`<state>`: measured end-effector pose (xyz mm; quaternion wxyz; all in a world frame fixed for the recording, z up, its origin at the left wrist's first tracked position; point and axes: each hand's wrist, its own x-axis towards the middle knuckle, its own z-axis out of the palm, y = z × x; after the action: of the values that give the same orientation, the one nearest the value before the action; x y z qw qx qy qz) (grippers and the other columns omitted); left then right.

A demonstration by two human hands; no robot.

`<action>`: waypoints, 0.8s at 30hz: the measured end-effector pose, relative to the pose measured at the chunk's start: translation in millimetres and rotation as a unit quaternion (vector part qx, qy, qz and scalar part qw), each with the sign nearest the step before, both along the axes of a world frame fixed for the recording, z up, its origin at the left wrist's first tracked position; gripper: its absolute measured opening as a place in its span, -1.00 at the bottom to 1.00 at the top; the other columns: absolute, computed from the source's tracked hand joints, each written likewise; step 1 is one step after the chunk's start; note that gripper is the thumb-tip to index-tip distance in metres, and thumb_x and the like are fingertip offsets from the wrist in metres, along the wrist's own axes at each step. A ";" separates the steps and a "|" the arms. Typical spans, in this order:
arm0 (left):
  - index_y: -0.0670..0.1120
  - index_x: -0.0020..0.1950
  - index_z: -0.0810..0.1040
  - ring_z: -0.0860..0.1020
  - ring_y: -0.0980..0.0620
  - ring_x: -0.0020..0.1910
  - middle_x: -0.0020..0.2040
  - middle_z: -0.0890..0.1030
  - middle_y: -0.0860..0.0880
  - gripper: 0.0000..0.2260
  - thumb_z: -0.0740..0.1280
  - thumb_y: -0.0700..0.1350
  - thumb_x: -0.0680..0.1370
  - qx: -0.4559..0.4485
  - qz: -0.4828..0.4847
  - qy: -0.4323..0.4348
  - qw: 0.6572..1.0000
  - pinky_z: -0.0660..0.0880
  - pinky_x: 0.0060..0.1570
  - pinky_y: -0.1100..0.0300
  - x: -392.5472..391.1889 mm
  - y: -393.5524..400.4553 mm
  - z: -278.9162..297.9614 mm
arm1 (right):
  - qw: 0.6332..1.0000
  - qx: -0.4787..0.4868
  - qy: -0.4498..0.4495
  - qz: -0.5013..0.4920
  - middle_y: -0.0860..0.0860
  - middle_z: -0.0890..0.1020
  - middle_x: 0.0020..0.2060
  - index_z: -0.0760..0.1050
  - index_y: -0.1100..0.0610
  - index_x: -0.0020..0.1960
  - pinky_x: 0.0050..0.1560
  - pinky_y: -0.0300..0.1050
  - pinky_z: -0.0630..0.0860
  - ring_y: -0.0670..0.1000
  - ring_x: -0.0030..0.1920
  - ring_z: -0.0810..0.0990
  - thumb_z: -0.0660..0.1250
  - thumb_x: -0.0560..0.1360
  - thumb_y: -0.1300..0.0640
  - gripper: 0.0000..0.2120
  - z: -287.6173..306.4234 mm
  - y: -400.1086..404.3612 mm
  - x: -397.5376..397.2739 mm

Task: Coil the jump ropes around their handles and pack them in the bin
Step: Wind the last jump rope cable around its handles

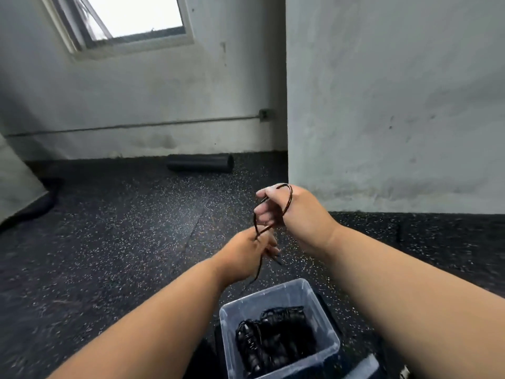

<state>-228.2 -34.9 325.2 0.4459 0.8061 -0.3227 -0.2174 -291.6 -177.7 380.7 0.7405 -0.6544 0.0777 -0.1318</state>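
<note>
- Head view is showing me two bare forearms reaching forward above a dark speckled floor (114,231).
- I am seeing the right hand (289,209) raised higher, its grip curling closed on a thin dark jump rope (287,203), which is looping over the back of the hand by the thumb.
- I am seeing the left hand (247,255) just below and beside it, its grip pinching the same rope, which is running on down from the fingers toward the floor.
- A clear plastic bin (321,310) is sitting on the floor below the hands, nearer to me.
- Coiled black ropes (273,340) are lying inside the bin; I cannot tell how many.
- A black foam roller (200,163) is lying against the far wall, well apart from the hands.
- A window (131,15) is letting light in at the upper left.
</note>
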 end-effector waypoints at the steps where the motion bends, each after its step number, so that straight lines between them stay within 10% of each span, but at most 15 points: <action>1: -0.11 0.03 0.55 0.72 -0.08 0.05 -0.04 0.76 -0.12 -0.67 0.10 0.03 0.79 -0.033 0.028 0.023 0.999 0.61 0.24 -0.13 -7.4 1.6 5.4 | 1.000 -0.011 0.005 -0.017 0.07 0.67 -0.21 0.56 0.15 0.20 -0.28 -0.20 0.52 -0.01 -0.24 0.59 0.21 0.66 0.21 -0.81 2.6 -0.5 -8.6; 7: -0.07 -0.08 0.44 0.75 -0.20 -0.01 -0.19 0.67 -0.18 -0.62 0.07 0.13 0.78 -0.309 0.132 0.263 0.904 0.70 -0.11 -0.04 -21.7 0.4 68.5 | 0.984 -0.100 0.111 0.096 -0.07 0.67 0.22 0.60 0.06 0.23 0.04 -0.21 0.42 -0.13 0.14 0.59 0.26 0.53 0.29 -0.66 -25.3 8.0 -57.3; 13: -0.06 -0.09 0.46 0.75 -0.19 -0.01 -0.22 0.65 -0.12 -0.60 0.07 0.15 0.77 -0.433 0.150 0.346 0.819 0.72 -0.05 -0.07 -12.8 26.5 96.0 | 0.967 -0.192 0.158 0.057 -0.01 0.77 -0.07 0.61 0.16 -0.13 0.42 0.01 0.42 -0.06 0.07 0.71 0.12 0.74 -0.06 -0.55 -50.8 8.7 -69.6; 19: -0.09 0.30 0.55 0.64 -0.16 0.29 0.29 0.69 -0.17 -0.53 0.41 0.18 0.53 -0.249 0.141 0.352 0.891 0.57 0.20 -0.17 -24.5 50.2 30.7 | 0.989 -0.107 0.098 0.006 -0.04 0.46 -0.48 0.37 0.08 -0.27 -0.33 -0.10 0.42 -0.01 -0.46 0.41 0.11 0.70 -0.21 -0.51 -40.0 10.5 -66.5; 24: 0.16 0.48 0.47 0.43 -0.07 0.50 0.47 0.55 -0.02 -0.11 0.46 0.57 0.26 -0.178 0.042 0.348 0.919 0.29 0.52 -0.20 -47.3 41.4 -2.8 | 0.995 -0.010 0.093 0.025 0.02 0.31 -0.49 0.36 0.05 -0.32 -0.42 -0.14 0.23 -0.01 -0.48 0.22 0.19 0.70 -0.16 -0.53 -35.8 30.2 -62.3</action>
<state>-275.5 6.5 322.3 0.6750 0.5997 -0.1459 -0.4043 -353.9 -147.5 344.9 0.7264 -0.6731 0.1284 -0.0527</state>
